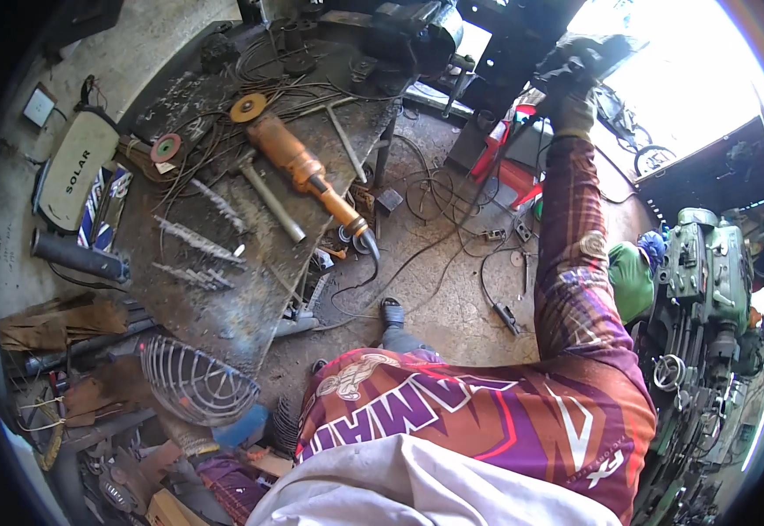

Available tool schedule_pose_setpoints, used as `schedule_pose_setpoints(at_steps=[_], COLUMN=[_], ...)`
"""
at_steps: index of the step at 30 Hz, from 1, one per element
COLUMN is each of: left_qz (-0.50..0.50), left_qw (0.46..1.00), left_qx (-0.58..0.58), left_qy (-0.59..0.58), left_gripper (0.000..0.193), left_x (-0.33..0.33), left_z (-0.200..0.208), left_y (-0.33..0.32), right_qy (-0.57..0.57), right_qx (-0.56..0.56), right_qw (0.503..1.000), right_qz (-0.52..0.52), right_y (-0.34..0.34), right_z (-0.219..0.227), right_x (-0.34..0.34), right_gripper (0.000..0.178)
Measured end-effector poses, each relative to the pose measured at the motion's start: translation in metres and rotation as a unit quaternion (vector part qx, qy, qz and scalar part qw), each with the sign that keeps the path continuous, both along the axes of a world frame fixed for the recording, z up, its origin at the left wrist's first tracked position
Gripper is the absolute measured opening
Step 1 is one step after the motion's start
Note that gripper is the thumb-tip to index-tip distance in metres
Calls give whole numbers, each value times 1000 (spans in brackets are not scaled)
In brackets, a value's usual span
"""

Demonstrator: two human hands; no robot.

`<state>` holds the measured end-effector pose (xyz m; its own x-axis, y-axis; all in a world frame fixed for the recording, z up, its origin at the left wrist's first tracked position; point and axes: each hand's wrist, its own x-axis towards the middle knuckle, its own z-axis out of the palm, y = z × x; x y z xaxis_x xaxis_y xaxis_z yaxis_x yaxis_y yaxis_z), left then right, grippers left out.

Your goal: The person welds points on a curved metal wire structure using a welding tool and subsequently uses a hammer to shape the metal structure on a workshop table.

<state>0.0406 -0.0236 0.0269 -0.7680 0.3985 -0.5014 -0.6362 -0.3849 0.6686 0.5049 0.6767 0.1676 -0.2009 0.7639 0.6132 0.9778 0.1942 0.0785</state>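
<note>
My right arm reaches far out to the upper right. At its end my gloved right hand (572,96) looks closed around something dark, with a flat dark shape (610,51) jutting out against the glare. What it is, I cannot make out. At the lower left, my left hand (182,430) shows only as a dirty glove and cuff, its fingers hidden behind a round wire guard (200,384). Whether it grips the guard is not visible. On the metal workbench (224,302) lie an orange angle grinder (290,156), its disc (248,108) toward the back, and a hammer (268,197).
Rough metal rods (196,241), a loose disc (166,147) and cables share the bench. A red plastic chair (513,180) stands beyond. Cables (430,250) cross the floor. At right, a person in green (632,280) is beside a large green machine (706,263).
</note>
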Motion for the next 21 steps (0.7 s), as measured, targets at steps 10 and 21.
schedule_pose_setpoints(at_steps=[10, 21], left_qz=[-64, 119], left_qw=[997, 987], left_qx=[22, -104], left_qy=[40, -30], left_gripper=[63, 66], left_x=[75, 96], left_z=[34, 36], left_y=[25, 35], right_qy=[117, 125], right_qx=[-165, -197], right_qw=[978, 969], right_qz=[47, 81], right_y=[158, 217], right_z=[-86, -113], right_x=[-76, -101], right_gripper=[46, 43])
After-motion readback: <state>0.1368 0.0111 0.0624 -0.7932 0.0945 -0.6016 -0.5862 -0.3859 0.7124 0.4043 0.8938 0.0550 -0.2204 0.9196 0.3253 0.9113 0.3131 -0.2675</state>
